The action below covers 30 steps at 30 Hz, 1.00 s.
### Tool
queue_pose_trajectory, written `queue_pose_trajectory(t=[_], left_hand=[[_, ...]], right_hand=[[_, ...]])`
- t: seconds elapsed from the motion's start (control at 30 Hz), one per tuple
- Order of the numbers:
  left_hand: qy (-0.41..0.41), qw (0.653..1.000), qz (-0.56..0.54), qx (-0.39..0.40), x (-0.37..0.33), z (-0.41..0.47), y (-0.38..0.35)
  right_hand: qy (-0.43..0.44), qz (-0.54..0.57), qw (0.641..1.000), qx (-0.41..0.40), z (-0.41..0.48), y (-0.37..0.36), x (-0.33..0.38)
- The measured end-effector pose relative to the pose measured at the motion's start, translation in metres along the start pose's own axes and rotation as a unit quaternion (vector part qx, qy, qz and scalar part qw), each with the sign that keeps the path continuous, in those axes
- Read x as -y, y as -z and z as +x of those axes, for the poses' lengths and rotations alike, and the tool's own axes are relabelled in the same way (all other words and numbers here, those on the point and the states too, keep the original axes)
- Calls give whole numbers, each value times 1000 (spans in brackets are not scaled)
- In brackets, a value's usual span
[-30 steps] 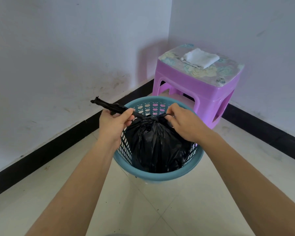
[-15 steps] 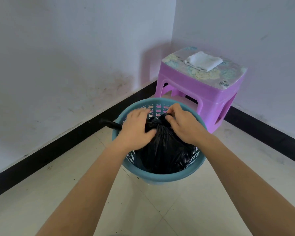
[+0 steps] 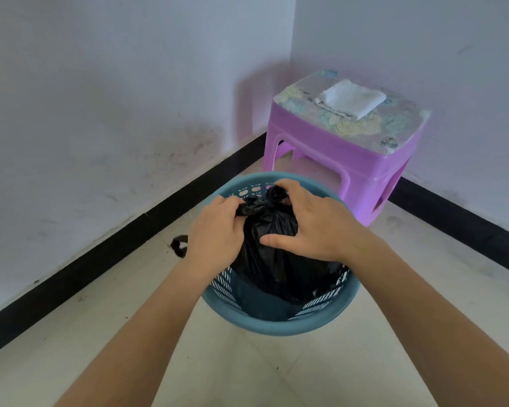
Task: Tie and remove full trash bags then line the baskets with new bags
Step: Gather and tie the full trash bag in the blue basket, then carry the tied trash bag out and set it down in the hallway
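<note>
Head-worn view, looking forward and down, close above basket [image 3: 276,329]

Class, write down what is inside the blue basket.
A black trash bag sits in the basket, its neck gripped by the left hand and right hand. The bag's contents and the floor beneath it are hidden.

A purple plastic stool [image 3: 335,160] bearing a folded white cloth [image 3: 351,99] stands beyond the right hand [image 3: 315,221]; scuffed white walls [image 3: 100,98], black baseboard [image 3: 100,254], pale tiled floor [image 3: 247,371].

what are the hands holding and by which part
Both hold the black trash bag, in the blue basket, by its twisted neck: the left hand grips it from the left, the right hand curls over the bunched top.
</note>
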State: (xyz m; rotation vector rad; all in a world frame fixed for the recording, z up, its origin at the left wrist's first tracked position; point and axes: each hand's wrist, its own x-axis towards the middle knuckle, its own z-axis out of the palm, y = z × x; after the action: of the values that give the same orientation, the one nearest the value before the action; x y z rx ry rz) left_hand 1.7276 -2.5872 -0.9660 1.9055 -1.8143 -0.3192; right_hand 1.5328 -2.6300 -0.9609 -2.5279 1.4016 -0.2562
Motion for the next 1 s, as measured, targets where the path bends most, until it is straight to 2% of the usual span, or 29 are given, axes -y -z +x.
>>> queue_pose_trajectory(t=[0.13, 0.33, 0.47, 0.63, 0.8, 0.9, 1.0], left_hand=[[1, 1000, 10, 21, -30, 14, 36], [-6, 1000, 4, 26, -90, 18, 144], [0, 1000, -10, 16, -141, 29, 261], [-5, 1000, -14, -14, -217, 43, 451], [4, 998, -6, -62, -291, 23, 634], [18, 994, -3, -108, -319, -9, 706], [40, 988, 21, -148, -331, -62, 747]], right_hand=[[-3, 18, 998, 64, 4, 42, 9], [-22, 54, 996, 70, -5, 156, 44], [-18, 43, 998, 51, -8, 266, 88], [28, 8, 1000, -4, 0, 451, 178], [46, 59, 997, -6, -7, 624, 272], [82, 109, 991, -7, -16, 679, 316], [162, 121, 979, -4, -25, 697, 357]])
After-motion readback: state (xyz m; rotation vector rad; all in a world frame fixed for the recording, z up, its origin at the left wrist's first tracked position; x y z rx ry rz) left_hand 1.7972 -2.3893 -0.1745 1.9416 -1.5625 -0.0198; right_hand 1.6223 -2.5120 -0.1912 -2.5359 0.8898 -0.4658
